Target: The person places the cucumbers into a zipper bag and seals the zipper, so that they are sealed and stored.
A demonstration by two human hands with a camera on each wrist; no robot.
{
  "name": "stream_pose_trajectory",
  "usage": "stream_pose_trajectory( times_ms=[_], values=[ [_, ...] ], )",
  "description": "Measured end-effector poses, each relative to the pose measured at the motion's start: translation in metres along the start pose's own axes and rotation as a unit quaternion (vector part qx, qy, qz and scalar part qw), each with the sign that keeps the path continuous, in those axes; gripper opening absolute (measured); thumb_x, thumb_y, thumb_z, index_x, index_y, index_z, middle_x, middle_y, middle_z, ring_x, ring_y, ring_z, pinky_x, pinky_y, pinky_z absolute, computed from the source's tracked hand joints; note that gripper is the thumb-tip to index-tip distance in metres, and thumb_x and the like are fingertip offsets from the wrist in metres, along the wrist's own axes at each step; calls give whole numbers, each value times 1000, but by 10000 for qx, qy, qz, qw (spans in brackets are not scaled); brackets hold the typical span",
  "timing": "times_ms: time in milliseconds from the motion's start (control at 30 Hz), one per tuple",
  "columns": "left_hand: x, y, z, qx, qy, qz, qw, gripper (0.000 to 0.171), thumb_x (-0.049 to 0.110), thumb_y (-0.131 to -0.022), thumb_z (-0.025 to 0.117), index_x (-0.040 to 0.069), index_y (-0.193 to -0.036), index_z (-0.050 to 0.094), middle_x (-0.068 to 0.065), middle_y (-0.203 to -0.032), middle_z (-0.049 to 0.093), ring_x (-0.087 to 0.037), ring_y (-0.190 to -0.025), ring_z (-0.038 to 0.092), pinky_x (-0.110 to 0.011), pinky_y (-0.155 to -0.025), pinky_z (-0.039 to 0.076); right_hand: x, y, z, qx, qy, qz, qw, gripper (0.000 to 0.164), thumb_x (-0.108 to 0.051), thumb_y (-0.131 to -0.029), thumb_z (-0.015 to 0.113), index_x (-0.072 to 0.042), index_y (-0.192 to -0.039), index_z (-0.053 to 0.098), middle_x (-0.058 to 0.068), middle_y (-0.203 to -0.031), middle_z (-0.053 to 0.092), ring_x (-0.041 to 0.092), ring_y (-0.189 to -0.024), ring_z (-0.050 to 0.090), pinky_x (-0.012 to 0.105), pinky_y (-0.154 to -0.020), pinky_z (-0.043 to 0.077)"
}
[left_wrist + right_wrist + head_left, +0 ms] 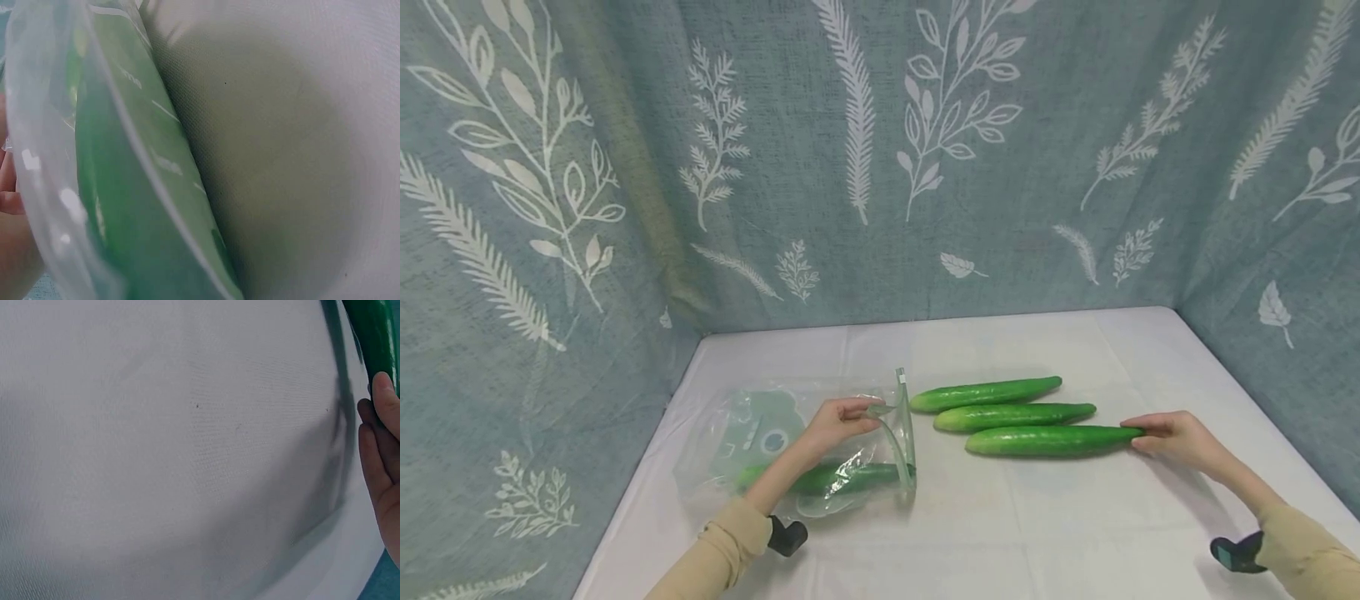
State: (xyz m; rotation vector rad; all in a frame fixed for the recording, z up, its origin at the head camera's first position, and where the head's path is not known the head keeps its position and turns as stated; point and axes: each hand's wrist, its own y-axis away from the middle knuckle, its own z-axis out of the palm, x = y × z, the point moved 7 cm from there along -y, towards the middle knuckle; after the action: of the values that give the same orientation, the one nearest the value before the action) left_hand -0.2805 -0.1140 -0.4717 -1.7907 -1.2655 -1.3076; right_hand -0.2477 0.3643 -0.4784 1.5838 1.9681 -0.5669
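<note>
A clear zip bag [703, 475] with a green print lies at the left of the table, its mouth facing right. Inside it, along the near side, is one cucumber [842, 478]. My left hand [835, 423] pinches the upper film of the bag close to its mouth. In the left wrist view the bag film [44, 125] covers much of the hand. To the right lie three more cucumbers, side by side: a far one [988, 393], a middle one [1015, 416] and a near one [1045, 442]. The fingers and thumb of my right hand [1180, 442] grip the right tip of the near cucumber.
A white cloth covers the table [955, 533]. Blue-grey curtains [820, 167] with white leaf patterns stand behind it and at both sides. A black device [787, 536] sits on the left wrist, another black device [1238, 553] on the right.
</note>
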Motion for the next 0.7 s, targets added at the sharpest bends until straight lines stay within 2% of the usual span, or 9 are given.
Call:
stream_pose_trajectory(
  times_ms=[133, 300, 700],
  values=[
    [0, 0, 0, 12, 14, 16, 10000, 45, 24, -87, 68, 5, -127, 59, -16, -122, 65, -30, -111, 63, -46, -100, 47, -1, 1, -3, -221, -156, -21, 9996, 39, -19, -85, 70, 6, -114, 65, 23, -111, 67, -20, -86, 50, 15, -73, 52],
    [-1, 0, 0, 2, 70, -5, 10000, 45, 23, -87, 68, 5, -127, 59, -17, -122, 65, -31, -113, 62, -47, -101, 46, 4, 3, -4, -445, -316, 228, 9982, 44, -25, -87, 68, 5, -119, 62, 23, -116, 66, -21, -87, 49, 16, -74, 52],
    [-1, 0, -2, 27, 91, 10, 10000, 44, 24, -87, 68, 5, -126, 59, -17, -121, 65, -31, -112, 62, -46, -100, 47, 7, 6, -4, -619, -521, 645, 9946, 51, -31, -90, 64, 5, -125, 58, 24, -123, 62, -21, -87, 50, 19, -75, 52]
  ],
)
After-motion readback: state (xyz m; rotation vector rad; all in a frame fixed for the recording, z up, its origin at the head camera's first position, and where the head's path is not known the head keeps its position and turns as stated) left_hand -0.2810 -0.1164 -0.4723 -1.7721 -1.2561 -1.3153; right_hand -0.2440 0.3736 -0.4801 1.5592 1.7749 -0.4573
